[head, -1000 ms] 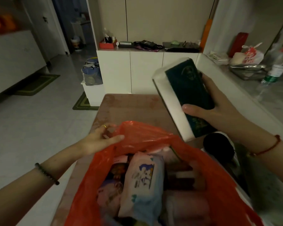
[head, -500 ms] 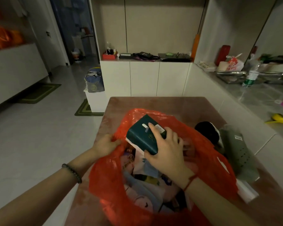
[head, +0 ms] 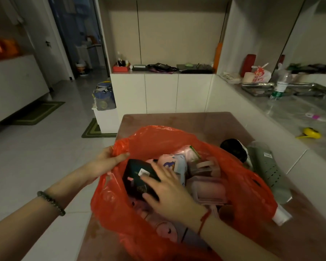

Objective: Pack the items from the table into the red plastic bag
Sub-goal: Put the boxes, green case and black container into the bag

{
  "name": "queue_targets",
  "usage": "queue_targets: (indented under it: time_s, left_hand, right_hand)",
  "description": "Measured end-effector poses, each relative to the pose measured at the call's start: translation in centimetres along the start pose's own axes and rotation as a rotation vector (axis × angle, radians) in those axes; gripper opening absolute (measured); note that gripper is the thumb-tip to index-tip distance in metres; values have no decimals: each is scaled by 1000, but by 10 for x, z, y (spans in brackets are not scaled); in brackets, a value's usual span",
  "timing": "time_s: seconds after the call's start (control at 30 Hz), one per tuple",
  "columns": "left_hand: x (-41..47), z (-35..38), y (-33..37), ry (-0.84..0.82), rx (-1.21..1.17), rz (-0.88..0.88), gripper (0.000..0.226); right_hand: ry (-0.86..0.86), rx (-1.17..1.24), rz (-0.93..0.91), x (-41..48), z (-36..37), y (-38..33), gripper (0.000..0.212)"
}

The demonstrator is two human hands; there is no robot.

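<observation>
Bag-packing, head cam, dim light. On the brown worktop (head: 177, 119) sits the red plastic bag (head: 158, 140), mouth open wide and well filled. Its rim at the left edge is pinched by the left hand (head: 109, 161), thumb over the plastic, fingers behind (bead bracelet on that wrist). Inside the bag mouth, the right hand (head: 169, 193) grips the dark green box (head: 137, 178) btwn thumb at its lower edge and fingers spread over its top face; red cord on that wrist. Box is tilted, within the bag on the left side, resting on other contents. Just right of it: pale wipes pack (head: 175, 164) w/ printed front, then pink lidded container (head: 207, 189). More pink items lie under the right wrist, not identifiable. Outside the bag, on the worktop to its right: black round object (head: 233, 149), grey-green perforated item (head: 271, 170) just beside it, and white tube end (head: 281, 215) poking out past the bag's edge. Labels unreadable.
</observation>
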State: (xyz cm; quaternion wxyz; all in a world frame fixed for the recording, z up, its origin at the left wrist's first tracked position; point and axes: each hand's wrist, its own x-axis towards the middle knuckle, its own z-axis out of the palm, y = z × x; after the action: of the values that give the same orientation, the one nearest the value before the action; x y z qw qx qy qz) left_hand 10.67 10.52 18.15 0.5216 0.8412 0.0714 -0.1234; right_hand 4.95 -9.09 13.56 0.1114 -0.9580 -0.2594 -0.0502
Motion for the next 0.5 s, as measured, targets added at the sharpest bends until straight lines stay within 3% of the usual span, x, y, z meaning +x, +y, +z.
queue_targets:
  time_s: [0.1,0.23,0.3,0.37,0.47,0.5]
  left_hand:
    - [7,-5,12,106,297,123,47]
    - [20,6,32,232,448,388,66]
    - [26,27,45,238,494,529,64]
    - [30,54,58,188,520,639,60]
    - [36,100,77,1,549,746,66]
    - [38,115,84,-72,555,771,74]
  right_hand:
    - [149,-12,133,-11,-33,38,57]
    - [71,-271,445,-35,-43,97,77]
    - [-32,-268,593,-49,-44,120,70]
    - [-43,-123,668,-59,-47,144,56]
    - [201,224,708,-70,-56,174,34]
    - [182,357,703,-74,-62,183,31]
